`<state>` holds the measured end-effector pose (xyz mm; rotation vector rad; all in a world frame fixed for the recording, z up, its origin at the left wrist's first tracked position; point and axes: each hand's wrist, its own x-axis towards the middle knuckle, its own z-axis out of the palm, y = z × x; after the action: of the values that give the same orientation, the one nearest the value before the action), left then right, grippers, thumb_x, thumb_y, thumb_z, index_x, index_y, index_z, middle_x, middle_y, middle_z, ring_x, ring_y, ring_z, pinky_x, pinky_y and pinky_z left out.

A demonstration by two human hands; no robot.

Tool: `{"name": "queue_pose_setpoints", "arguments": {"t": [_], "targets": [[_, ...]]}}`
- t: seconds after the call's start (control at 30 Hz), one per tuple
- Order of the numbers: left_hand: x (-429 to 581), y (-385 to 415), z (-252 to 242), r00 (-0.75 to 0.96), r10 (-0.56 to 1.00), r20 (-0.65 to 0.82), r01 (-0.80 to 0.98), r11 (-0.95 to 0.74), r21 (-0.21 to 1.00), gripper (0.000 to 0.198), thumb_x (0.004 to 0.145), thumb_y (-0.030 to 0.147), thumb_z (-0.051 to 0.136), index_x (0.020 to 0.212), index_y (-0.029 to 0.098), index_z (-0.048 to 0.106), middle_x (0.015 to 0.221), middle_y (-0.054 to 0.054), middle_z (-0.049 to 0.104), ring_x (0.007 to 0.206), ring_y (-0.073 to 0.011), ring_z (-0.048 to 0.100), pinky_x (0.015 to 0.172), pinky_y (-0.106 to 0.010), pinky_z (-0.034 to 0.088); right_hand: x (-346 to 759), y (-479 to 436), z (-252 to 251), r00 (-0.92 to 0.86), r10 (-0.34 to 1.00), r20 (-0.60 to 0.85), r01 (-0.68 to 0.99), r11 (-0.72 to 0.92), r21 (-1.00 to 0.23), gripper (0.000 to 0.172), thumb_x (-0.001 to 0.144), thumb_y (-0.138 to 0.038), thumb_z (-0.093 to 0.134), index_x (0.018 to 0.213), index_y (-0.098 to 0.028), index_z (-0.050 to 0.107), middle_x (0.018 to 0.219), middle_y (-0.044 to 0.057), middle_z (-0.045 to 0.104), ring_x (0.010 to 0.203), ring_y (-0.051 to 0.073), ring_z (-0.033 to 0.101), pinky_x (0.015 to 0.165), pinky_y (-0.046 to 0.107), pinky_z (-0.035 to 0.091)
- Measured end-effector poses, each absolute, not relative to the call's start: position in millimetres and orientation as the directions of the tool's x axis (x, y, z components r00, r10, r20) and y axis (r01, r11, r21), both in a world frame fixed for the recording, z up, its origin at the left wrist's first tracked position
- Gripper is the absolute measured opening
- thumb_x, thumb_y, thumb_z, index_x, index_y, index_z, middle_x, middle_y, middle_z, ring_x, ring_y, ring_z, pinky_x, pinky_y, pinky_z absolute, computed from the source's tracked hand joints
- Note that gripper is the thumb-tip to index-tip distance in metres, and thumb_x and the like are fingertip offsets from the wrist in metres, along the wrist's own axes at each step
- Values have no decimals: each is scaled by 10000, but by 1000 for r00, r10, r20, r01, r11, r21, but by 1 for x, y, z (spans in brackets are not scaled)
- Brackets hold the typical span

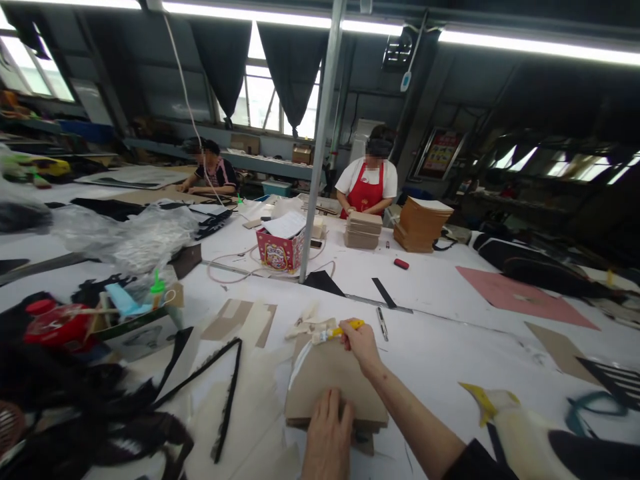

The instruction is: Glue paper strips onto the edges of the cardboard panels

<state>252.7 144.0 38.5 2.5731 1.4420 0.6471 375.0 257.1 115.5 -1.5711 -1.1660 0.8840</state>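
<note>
A stack of grey-brown cardboard pieces (345, 377) with a curved far edge lies in front of me on the white table. My left hand (327, 427) rests flat on its near part, fingers stretched out. In my right hand (361, 343) is a paintbrush (351, 326) with a yellow handle, gripped near its middle. Its pale bristles touch the far edge of the top piece. A white wet-looking streak (300, 365) runs along the curved left edge. Behind the brush lie crumpled cream scraps (306, 325).
A pen (383, 324) and black strip (384, 293) lie beyond the stack. A metal pole (320, 153) rises by a pink box (280, 250). At left are a red bottle (57, 327) and black trim (227, 393); at right, a yellow-tipped bottle (505, 413). Two people work across the tables.
</note>
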Motion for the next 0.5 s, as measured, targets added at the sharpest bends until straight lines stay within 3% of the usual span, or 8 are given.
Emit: {"name": "queue_pose_setpoints", "arguments": {"t": [0.17, 0.3, 0.4, 0.5], "targets": [[251, 153, 58, 489, 851, 193, 797, -526, 298, 389, 800, 48, 463, 1152, 196, 540, 1178, -82, 581, 1082, -253, 541, 906, -427, 484, 431, 239, 129, 298, 954, 45, 439, -95, -894, 291, 823, -384, 437, 751, -145, 586, 485, -24, 549, 387, 108, 448, 422, 229, 361], [252, 162, 73, 537, 838, 96, 789, -539, 295, 319, 804, 62, 464, 1067, 199, 585, 1097, -60, 609, 1030, -244, 557, 870, -418, 486, 461, 207, 149, 206, 965, 162, 605, 4, -796, 220, 806, -344, 501, 756, -165, 620, 632, 11, 618, 589, 138, 538, 597, 253, 413], [253, 164, 82, 567, 823, 38, 782, -551, 291, 312, 794, 73, 492, 1054, 207, 600, 1085, -52, 618, 1030, -231, 559, 877, -389, 478, 459, 164, 156, -88, 978, 187, 762, 187, -620, 73, 705, -247, 610, 702, -175, 624, 736, 39, 660, 751, 176, 570, 762, 296, 413], [254, 166, 87, 603, 798, 5, 775, -587, 234, 319, 795, 69, 476, 1055, 200, 606, 1101, -60, 619, 1056, -227, 554, 865, -359, 481, 451, 116, 164, -425, 904, 56, 846, 418, -332, 74, 715, -190, 580, 748, -160, 639, 749, 66, 668, 765, 196, 575, 803, 340, 406]]}}
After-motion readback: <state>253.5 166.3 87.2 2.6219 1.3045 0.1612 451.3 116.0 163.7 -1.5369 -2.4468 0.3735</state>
